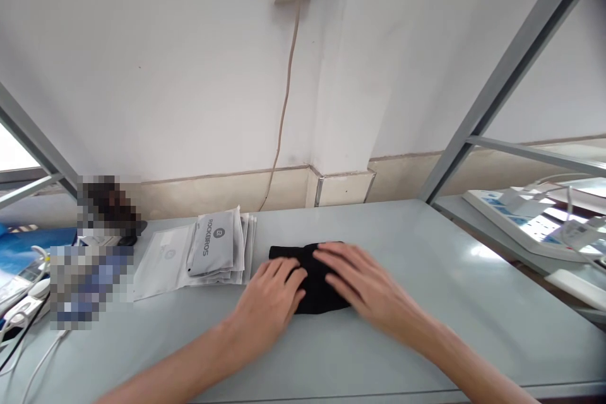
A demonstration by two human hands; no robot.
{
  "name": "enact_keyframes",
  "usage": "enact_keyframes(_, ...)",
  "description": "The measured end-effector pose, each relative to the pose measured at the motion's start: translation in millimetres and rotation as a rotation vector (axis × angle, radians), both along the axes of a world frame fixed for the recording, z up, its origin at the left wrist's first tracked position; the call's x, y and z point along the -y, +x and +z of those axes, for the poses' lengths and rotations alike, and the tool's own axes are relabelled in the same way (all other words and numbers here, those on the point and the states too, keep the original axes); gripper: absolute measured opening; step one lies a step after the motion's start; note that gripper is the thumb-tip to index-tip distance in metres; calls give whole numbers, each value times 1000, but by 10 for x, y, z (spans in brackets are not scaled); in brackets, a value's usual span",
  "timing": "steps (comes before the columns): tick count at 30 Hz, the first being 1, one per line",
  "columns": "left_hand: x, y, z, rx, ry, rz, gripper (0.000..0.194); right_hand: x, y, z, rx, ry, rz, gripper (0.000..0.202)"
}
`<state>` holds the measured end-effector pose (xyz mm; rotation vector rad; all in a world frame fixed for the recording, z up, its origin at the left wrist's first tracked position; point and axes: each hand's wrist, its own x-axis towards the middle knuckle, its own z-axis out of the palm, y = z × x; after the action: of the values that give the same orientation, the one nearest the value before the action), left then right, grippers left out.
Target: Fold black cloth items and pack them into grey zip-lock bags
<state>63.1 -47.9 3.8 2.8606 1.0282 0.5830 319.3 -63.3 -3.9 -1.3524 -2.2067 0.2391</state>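
Here, the black cloth (315,290) is partly covered, lying under and between the unclenched left hand (272,297), fingers loosely bent, and the unclenched right hand (369,284), fingers outstretched. Grey ROCKBROS packets (218,246) are stacked left of the left hand.

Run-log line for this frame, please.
left hand: on black fabric | right hand: on black fabric | ROCKBROS packets: stacked, left of fabric | surface: gray table

- L hand (269,300): bare, w/ slim fingers (279,269), narrow wrist (233,336).
- R hand (379,293): also bare, fingers long.
- L forearm (184,366) & R forearm (457,353): slender, bare as far as head cam shows.
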Motion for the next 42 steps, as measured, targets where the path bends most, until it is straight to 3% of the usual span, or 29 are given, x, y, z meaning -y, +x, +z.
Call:
enact_keyframes(3,97,-114,-172,-84,-22,-62,51,122,-41,-30,86,-171,227,56)
enact_keyframes(5,159,-210,-252,-114,-16,-79,61,120,-23,-17,89,-258,227,55)
enact_keyframes(7,239,-295,-263,-114,-9,-71,57,90,8,27,78,-297,158,46)
enact_keyframes(12,424,-460,-1,-15,-34,-29,33,24,19,83,52,-270,-68,39)
enact_keyframes(15,462,-572,193,98,-198,41,22,26,-62,3,35,-393,-107,54)
enact_keyframes(18,501,-639,269,140,-404,139,14,49,-219,-23,60,-499,-118,60)
enact_keyframes(22,590,-601,213,112,-567,203,19,70,-469,157,86,-595,-75,53)
enact_keyframes(25,619,-550,135,198,-652,291,40,53,-584,357,17,-688,60,43)
enact_keyframes(28,582,-519,75,341,-720,375,65,17,-605,511,-69,-740,131,46)
enact_keyframes(31,487,-490,89,476,-823,306,61,-23,-589,603,-161,-811,193,47)
enact_keyframes(34,377,-462,212,519,-829,241,39,-83,-594,650,-345,-870,260,58)
enact_keyframes(37,306,-435,414,462,-654,205,30,-162,-624,647,-483,-993,333,65)
enact_keyframes(39,266,-427,552,420,-598,165,28,-212,-645,617,-488,-1075,312,62)
enact_keyframes(42,111,-522,705,429,-556,185,34,-277,-658,550,-506,-1059,189,60)
